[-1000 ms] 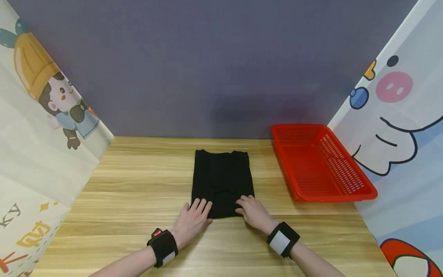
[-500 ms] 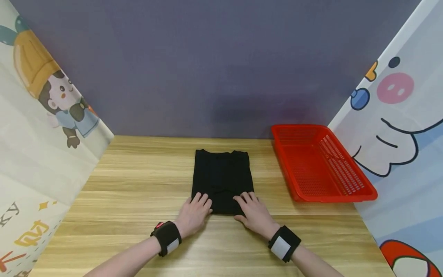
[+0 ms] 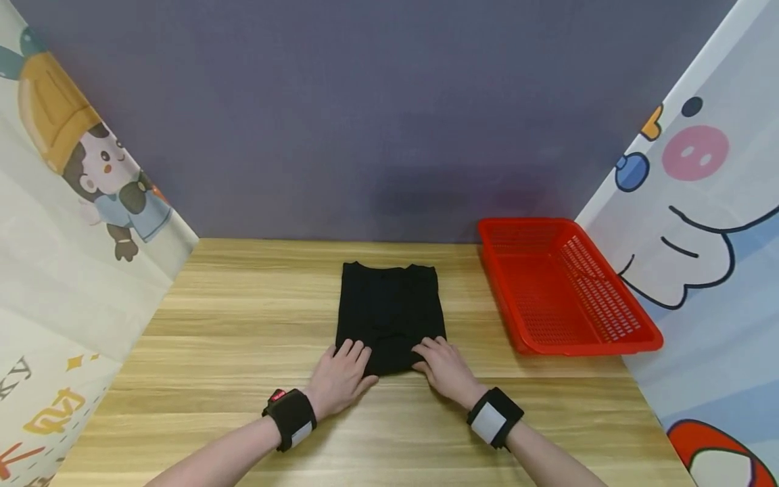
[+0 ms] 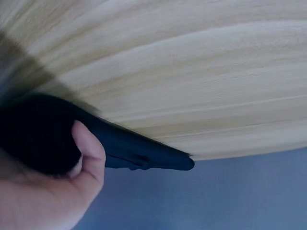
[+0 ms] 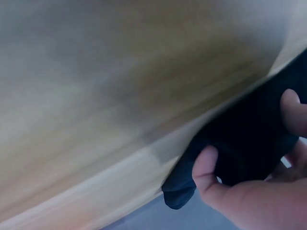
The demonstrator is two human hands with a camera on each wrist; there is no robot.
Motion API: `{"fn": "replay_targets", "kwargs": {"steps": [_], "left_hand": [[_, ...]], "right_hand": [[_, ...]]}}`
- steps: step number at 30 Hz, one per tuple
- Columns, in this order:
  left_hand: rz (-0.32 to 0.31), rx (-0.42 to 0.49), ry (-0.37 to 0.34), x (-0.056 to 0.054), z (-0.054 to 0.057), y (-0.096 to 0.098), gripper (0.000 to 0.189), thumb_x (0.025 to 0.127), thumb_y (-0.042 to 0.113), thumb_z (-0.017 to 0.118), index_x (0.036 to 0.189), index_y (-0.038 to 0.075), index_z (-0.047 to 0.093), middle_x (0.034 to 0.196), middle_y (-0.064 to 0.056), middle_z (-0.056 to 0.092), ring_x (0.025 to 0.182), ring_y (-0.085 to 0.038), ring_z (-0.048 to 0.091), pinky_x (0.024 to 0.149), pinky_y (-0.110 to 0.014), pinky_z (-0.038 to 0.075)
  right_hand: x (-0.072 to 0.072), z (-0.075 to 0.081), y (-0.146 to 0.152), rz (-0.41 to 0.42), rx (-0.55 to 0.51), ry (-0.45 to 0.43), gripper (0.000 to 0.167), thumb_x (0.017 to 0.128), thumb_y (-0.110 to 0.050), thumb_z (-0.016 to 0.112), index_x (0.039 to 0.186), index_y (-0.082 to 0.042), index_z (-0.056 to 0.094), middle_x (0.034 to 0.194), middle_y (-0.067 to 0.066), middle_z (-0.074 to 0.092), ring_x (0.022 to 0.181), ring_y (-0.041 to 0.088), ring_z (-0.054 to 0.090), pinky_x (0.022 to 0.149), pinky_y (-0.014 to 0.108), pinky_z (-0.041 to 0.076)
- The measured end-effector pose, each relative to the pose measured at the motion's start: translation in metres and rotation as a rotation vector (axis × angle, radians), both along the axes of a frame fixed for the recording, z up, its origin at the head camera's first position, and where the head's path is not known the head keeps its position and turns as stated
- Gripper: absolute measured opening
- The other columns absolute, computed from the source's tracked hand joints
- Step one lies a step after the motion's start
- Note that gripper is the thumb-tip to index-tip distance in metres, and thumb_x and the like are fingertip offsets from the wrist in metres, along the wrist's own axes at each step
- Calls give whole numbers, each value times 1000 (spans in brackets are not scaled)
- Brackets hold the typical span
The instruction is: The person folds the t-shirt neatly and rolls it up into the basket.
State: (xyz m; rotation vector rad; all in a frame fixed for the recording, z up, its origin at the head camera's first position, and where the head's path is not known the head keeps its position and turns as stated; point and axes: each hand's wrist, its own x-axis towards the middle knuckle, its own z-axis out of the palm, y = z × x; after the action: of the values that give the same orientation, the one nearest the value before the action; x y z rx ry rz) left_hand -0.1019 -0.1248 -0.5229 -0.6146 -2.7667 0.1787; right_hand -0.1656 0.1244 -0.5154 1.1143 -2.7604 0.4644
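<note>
A folded black shirt (image 3: 389, 304) lies in the middle of the table, its dipped neckline at the far side. My left hand (image 3: 338, 379) holds the near left corner, fingers on top and thumb stretched along the near edge. In the left wrist view a bent finger (image 4: 91, 153) presses into the dark cloth (image 4: 129, 143). The near right corner is gripped by my right hand (image 3: 447, 368). Its fingertips (image 5: 206, 160) curl onto the cloth (image 5: 249, 129) in the right wrist view. Between the hands the near edge bows slightly.
A red plastic basket (image 3: 548, 291) with slotted sides stands at the right rear of the wooden table (image 3: 243, 304). A grey-blue wall (image 3: 365, 122) rises behind. Cartoon-printed curtains (image 3: 67, 291) flank the table on both sides.
Both hands have shifted slightly forward, and the shirt's near edge now sits a little farther from me. The left thumb has spread outward. The basket has not moved.
</note>
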Motion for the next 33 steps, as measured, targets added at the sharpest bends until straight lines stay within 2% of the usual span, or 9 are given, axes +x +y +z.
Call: {"fn": "replay_targets", "kwargs": {"steps": [4, 6, 13, 17, 21, 26, 33], "left_hand": [[8, -80, 86, 0, -7, 1, 53, 96, 58, 55, 129, 18, 62, 112, -3, 61, 104, -22, 57, 81, -43, 57], [10, -94, 97, -1, -8, 2, 50, 98, 56, 54, 130, 19, 61, 111, -2, 61, 103, -22, 57, 79, -42, 57], [19, -25, 80, -5, -7, 4, 39, 97, 49, 59, 124, 20, 62, 106, -2, 61, 99, -23, 58, 72, -41, 56], [20, 23, 46, -7, -4, 5, 31, 98, 44, 61, 117, 19, 61, 100, -1, 60, 93, -23, 57, 66, -38, 52], [21, 68, -3, -11, -2, 6, 24, 98, 39, 61, 108, 18, 58, 94, -1, 58, 89, -23, 56, 63, -39, 51], [26, 86, -33, -15, 1, 6, 23, 99, 39, 61, 105, 17, 57, 93, -1, 58, 89, -22, 56, 61, -39, 51], [18, 88, -32, -17, 3, 6, 24, 98, 39, 61, 104, 16, 57, 93, -1, 58, 90, -22, 57, 57, -35, 48]], "right_hand": [[-5, 3, -1, 45, -4, -60, 22, 91, -19, 72, 108, -4, 72, 94, 7, 67, 82, 23, 57, 71, 36, 50], [-7, 5, 0, 52, 5, -98, 23, 92, -19, 70, 109, -3, 71, 95, 7, 67, 83, 23, 57, 72, 36, 50], [-6, 6, -1, 42, 46, -133, 26, 96, -21, 67, 114, -3, 68, 101, 9, 66, 89, 26, 56, 79, 41, 50], [4, 1, -2, -16, 111, -107, 45, 94, -33, 70, 131, -9, 59, 113, 12, 61, 103, 30, 55, 84, 49, 51], [13, -8, -3, -66, 151, -24, 60, 92, -44, 70, 141, -15, 49, 124, 15, 57, 114, 34, 53, 88, 55, 51], [15, -12, -6, -99, 105, 64, 49, 94, -39, 68, 133, -13, 54, 118, 13, 58, 107, 32, 53, 84, 51, 52], [10, -10, -9, -101, 104, 26, 42, 96, -39, 65, 127, -12, 55, 108, 9, 56, 99, 29, 50, 74, 43, 49]]}}
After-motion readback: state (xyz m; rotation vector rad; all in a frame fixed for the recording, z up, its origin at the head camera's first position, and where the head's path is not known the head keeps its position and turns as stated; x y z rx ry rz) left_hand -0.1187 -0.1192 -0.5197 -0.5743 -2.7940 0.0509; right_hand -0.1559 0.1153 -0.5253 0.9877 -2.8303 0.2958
